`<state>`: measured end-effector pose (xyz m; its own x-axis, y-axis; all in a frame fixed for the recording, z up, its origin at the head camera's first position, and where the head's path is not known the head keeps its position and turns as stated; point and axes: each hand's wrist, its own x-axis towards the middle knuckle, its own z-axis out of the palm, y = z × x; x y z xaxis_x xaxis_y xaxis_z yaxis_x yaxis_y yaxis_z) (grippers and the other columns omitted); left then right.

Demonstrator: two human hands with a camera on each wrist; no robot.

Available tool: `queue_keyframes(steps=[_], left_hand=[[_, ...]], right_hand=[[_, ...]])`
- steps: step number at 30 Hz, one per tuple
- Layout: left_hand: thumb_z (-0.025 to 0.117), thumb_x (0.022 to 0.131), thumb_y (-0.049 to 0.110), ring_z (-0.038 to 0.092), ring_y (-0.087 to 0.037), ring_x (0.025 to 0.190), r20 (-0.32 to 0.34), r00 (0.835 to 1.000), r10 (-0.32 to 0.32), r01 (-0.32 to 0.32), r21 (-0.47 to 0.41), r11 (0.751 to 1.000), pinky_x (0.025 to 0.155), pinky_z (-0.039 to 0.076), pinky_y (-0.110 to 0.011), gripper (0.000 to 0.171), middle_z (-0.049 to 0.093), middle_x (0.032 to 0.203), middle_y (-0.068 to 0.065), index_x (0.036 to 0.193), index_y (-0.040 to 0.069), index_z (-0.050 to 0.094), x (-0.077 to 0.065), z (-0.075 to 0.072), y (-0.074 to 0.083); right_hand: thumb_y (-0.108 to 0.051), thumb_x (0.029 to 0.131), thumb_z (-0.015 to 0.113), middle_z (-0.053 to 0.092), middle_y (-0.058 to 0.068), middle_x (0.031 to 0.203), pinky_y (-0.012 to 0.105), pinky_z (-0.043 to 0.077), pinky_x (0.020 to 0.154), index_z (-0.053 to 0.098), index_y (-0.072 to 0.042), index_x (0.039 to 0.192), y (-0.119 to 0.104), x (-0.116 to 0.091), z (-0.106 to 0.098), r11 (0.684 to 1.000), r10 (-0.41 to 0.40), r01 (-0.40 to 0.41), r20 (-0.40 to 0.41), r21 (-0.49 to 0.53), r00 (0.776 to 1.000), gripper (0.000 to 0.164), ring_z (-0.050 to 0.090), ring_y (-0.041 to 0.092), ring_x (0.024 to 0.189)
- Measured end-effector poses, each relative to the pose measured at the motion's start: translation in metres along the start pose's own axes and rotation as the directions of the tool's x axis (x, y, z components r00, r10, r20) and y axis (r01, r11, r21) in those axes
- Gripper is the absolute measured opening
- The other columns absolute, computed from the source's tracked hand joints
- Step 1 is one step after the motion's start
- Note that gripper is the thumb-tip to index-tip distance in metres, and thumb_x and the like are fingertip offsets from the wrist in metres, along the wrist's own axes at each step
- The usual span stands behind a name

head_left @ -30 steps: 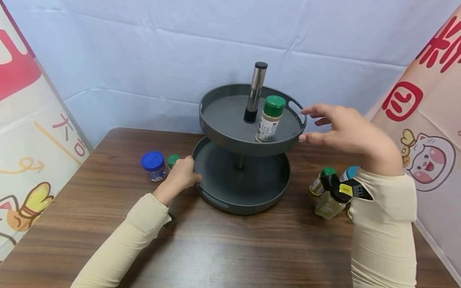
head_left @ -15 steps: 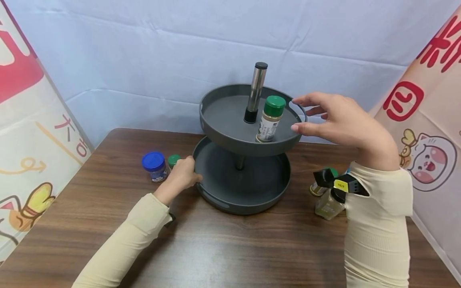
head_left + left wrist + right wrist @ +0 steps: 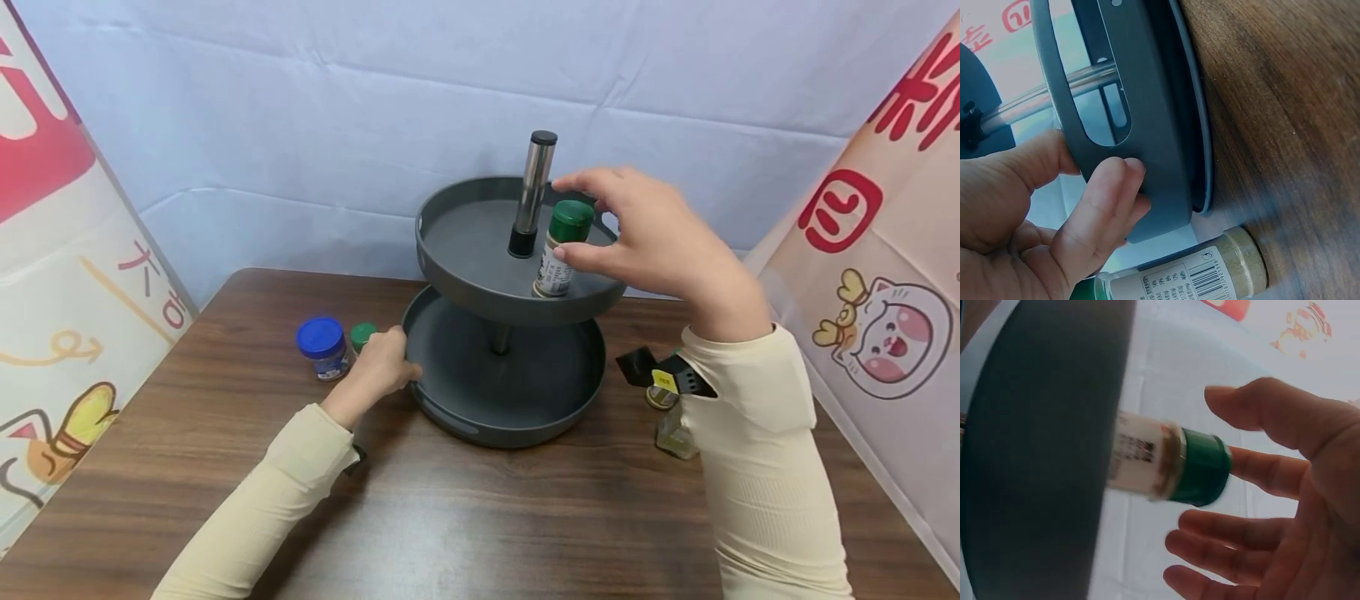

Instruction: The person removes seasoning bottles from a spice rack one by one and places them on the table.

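A dark grey two-tier round tray with a steel post stands on the table. On its upper tier a green-capped spice bottle stands upright near the front right. My right hand reaches over the upper rim, thumb and fingers spread around the bottle. In the right wrist view a gap shows between the thumb and the green cap. My left hand pinches the lower tier's rim, its thumb inside and its fingers against the outer wall beside the handle slot.
Left of the tray stand a blue-lidded jar and another green-capped bottle, partly behind my left hand. On the right, a squarish spice jar and a small bottle are mostly hidden by my right sleeve. A pale cloth hangs behind.
My right hand has moved left from the upper tier's right rim to around the green-capped bottle. My left hand keeps its hold on the lower rim, and the tray looks still.
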<state>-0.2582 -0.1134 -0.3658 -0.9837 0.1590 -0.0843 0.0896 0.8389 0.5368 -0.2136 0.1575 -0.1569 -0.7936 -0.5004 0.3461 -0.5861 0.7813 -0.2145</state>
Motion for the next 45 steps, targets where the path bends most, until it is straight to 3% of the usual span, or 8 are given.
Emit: queue_keyframes(steps=[4,10,26,33,39,45], left_hand=[[0.066,0.076,0.014,0.056,-0.018,0.055,0.001,1.0,0.005,-0.005,-0.003,1.0,0.047,0.046,-0.03,0.043,0.057,0.077,-0.015,0.107,-0.008,0.047,0.0,0.0,0.0],[0.066,0.077,0.013,0.056,-0.017,0.054,0.01,1.0,-0.005,0.006,-0.024,1.0,0.046,0.047,-0.029,0.042,0.058,0.078,-0.015,0.107,-0.007,0.046,0.0,0.001,0.0],[0.065,0.077,0.012,0.056,-0.017,0.053,0.011,1.0,-0.01,0.01,-0.031,0.999,0.046,0.047,-0.029,0.039,0.058,0.076,-0.014,0.106,-0.006,0.047,0.0,0.0,-0.001],[0.065,0.078,0.014,0.056,-0.017,0.053,0.01,1.0,-0.009,0.01,-0.026,1.0,0.047,0.046,-0.03,0.043,0.057,0.077,-0.015,0.109,-0.008,0.045,0.001,0.001,-0.001],[0.065,0.077,0.014,0.056,-0.017,0.053,0.007,1.0,-0.01,0.011,-0.026,1.0,0.047,0.046,-0.03,0.042,0.058,0.074,-0.014,0.107,-0.007,0.045,0.002,0.0,-0.002],[0.066,0.077,0.014,0.056,-0.016,0.052,0.006,1.0,-0.003,0.003,-0.027,1.0,0.048,0.046,-0.03,0.044,0.059,0.072,-0.013,0.108,-0.008,0.045,0.0,0.0,-0.001]], right_hand=[[-0.025,0.082,0.063,0.049,0.018,0.11,0.046,0.039,0.068,0.052,-0.011,0.125,0.002,0.007,0.008,1.0,0.006,-0.006,0.003,-0.016,1.0,0.047,0.044,0.029,0.089],[-0.018,0.082,0.062,0.057,0.016,0.1,0.043,0.043,0.064,0.055,-0.006,0.117,0.009,0.011,0.017,0.999,-0.045,0.045,-0.031,-0.007,0.998,0.038,0.048,0.027,0.081],[-0.016,0.081,0.063,0.058,0.016,0.105,0.043,0.043,0.065,0.057,-0.007,0.117,0.011,0.009,0.021,0.999,-0.031,0.034,-0.077,0.036,0.997,0.037,0.048,0.027,0.083],[-0.01,0.08,0.065,0.057,0.016,0.108,0.044,0.049,0.066,0.055,-0.006,0.12,0.011,0.003,0.011,0.997,-0.013,0.023,-0.125,0.08,0.992,0.042,0.054,0.026,0.079],[-0.009,0.078,0.068,0.057,0.016,0.107,0.048,0.052,0.068,0.057,-0.007,0.121,0.011,-0.003,0.0,0.998,-0.016,0.028,-0.202,0.058,0.979,0.044,0.054,0.024,0.083],[-0.01,0.076,0.069,0.059,0.014,0.101,0.042,0.05,0.061,0.06,-0.008,0.117,0.01,-0.003,0.0,0.999,-0.045,0.05,-0.233,0.018,0.971,0.042,0.052,0.022,0.081]])
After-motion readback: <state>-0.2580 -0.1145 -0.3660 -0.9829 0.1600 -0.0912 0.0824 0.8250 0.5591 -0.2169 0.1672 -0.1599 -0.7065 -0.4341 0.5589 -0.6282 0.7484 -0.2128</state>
